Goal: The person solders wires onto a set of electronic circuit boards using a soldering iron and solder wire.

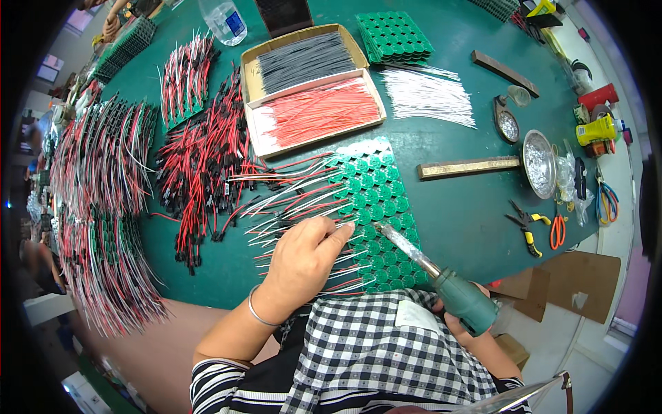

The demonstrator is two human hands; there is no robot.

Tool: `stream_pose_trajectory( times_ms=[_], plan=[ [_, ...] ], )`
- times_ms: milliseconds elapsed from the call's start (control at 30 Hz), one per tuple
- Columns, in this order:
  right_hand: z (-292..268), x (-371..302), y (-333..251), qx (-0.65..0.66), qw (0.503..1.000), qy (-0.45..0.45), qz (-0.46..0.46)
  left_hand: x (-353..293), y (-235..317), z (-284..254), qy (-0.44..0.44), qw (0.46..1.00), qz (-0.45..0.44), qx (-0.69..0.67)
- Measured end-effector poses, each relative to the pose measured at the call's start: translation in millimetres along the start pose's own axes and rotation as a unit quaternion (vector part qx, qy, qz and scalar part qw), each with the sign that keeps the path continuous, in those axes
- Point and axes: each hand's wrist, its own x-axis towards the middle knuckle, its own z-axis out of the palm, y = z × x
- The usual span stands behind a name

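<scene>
A panel of round green circuit boards (376,196) lies on the table in front of me, with red, white and black wires (293,200) fanning out from its left side. My left hand (307,259) rests over those wires, thumb and forefinger pinched on a thin wire at the panel. What is under the palm is hidden. My right hand (453,326) grips the green handle of a soldering iron (465,303), partly hidden behind it. The iron's silvery tip points up and left, right over the boards beside my left fingertips; I cannot tell whether it touches.
A box (376,121) holds red and black wires; white wires (429,94) and stacked boards (394,36) lie nearby. Wired boards (103,159) and red cables (207,165) crowd the left. A wooden bar (469,168), metal dish (539,164), pliers (527,228) and scissors (557,230) lie right.
</scene>
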Motion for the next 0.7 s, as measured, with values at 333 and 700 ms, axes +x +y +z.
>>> stream_pose_trajectory(
  times_ms=[333,700],
  plan=[
    [-3,7,-6,-0.072,0.995,0.019,-0.063,-3,-2,2,-0.022,0.999,0.035,-0.012],
    [-3,10,-6,-0.034,0.999,0.007,-0.014,-2,-3,5,-0.033,0.998,0.026,-0.035]
  ],
)
